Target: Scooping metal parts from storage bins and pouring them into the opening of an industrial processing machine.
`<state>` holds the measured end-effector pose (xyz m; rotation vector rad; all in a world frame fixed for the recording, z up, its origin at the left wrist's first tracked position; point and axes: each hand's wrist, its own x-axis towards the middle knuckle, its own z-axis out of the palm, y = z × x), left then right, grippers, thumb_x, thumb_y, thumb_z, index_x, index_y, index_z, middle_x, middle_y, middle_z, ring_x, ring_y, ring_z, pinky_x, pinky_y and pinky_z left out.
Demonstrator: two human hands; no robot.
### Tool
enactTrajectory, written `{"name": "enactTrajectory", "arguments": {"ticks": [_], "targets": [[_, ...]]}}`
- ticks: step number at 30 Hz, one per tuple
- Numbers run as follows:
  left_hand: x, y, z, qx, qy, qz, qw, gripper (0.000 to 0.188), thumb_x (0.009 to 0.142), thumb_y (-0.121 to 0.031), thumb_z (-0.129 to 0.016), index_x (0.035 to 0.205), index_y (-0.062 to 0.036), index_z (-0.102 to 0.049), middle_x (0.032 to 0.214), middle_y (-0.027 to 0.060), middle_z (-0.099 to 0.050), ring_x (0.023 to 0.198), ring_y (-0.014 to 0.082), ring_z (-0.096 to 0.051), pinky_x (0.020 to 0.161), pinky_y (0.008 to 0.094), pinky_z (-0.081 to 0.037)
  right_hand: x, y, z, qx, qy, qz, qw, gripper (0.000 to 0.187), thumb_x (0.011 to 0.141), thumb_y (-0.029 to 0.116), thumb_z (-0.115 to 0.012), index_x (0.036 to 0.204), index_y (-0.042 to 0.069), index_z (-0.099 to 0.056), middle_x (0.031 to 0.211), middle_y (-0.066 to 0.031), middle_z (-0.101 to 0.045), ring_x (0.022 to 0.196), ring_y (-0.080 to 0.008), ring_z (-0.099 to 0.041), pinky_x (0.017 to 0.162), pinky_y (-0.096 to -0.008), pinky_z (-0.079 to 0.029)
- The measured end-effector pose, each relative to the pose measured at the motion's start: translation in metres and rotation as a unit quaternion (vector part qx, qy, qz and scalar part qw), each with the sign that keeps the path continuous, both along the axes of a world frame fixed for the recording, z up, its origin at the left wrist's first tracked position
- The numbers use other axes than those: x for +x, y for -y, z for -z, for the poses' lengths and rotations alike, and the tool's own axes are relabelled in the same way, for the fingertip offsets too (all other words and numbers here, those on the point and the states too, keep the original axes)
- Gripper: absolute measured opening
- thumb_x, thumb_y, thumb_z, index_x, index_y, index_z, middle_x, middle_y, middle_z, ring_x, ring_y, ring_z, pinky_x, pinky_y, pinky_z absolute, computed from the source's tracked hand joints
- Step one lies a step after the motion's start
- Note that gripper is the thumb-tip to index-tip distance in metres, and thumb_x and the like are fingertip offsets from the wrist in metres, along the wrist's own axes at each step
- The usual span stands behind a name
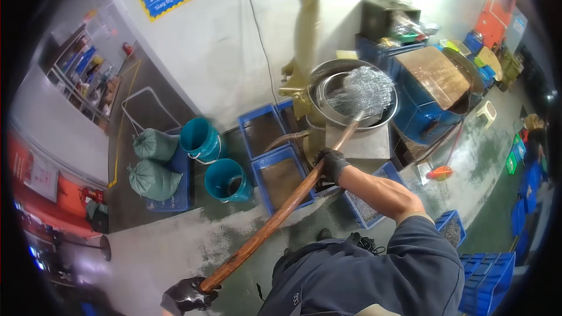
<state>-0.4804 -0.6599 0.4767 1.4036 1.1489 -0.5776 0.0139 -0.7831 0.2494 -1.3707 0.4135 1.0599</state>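
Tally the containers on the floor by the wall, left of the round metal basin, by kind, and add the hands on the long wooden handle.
Teal buckets: 2
Green sacks: 2
Blue trays: 3
Gloved hands on the wooden handle: 2, left hand and right hand
Total: 9

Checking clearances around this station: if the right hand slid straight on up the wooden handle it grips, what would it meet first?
Following the wooden handle up, the right hand would probably first reach the rim of the round metal basin, where the shovel's blade lies heaped with shiny metal bits. Depth is uncertain here.
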Motion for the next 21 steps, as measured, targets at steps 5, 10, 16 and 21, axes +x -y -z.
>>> {"name": "enactTrajectory", "arguments": {"ticks": [5, 10, 16, 21], "targets": [[0.013, 0.010, 0.007, -0.111, 0.041, -0.032, 0.992, 0.036, 0.084, -0.018, -0.074, 0.115, -0.0009, -0.065, 0.071, 0.0042, -0.064, 0.048, 0.0114, -0.055, 0.043, 0.0260, -0.041, 0.014, 0.016, 0.002, -0.035, -0.055, -0.005, 0.998, 0.024, 0.087, 0.035, -0.065, 0.085, 0.012, -0.057, 0.071, -0.0078, -0.058, 0.060, -0.0243, -0.059, 0.052, -0.0421, -0.051], [0.028, 0.021, -0.004, -0.103, 0.054, -0.017, 0.993, 0.036, 0.085, -0.020, -0.074, 0.112, 0.0011, -0.065, 0.065, 0.0037, -0.063, 0.046, 0.0120, -0.055, 0.042, 0.0257, -0.040, 0.013, 0.011, 0.011, -0.017, -0.010, 0.012, 1.000, 0.026, 0.087, 0.034, -0.069, 0.086, 0.011, -0.056, 0.069, -0.0085, -0.058, 0.055, -0.0249, -0.057, 0.044, -0.0388, -0.049], [0.000, 0.019, 0.030, 0.057, 0.065, -0.011, 0.996, 0.030, 0.085, -0.025, -0.067, 0.109, -0.0073, -0.067, 0.077, 0.0097, -0.068, 0.064, 0.0231, -0.062, 0.058, 0.0344, -0.048, 0.018, 0.005, 0.058, -0.017, 0.123, 0.082, 0.989, 0.044, 0.081, 0.025, -0.077, 0.103, 0.003, -0.047, 0.077, -0.0150, -0.058, 0.056, -0.0274, -0.060, 0.047, -0.0451, -0.054], [0.018, 0.034, 0.044, 0.454, 0.014, 0.234, 0.860, 0.032, 0.078, -0.030, -0.068, 0.106, -0.0159, -0.070, 0.084, 0.0144, -0.069, 0.078, 0.0347, -0.067, 0.071, 0.0413, -0.054, 0.025, -0.004, 0.073, -0.001, 0.191, 0.126, 0.974, 0.047, 0.079, 0.024, -0.079, 0.104, 0.001, -0.045, 0.080, -0.0169, -0.059, 0.056, -0.0278, -0.061, 0.044, -0.0452, -0.054]]}}
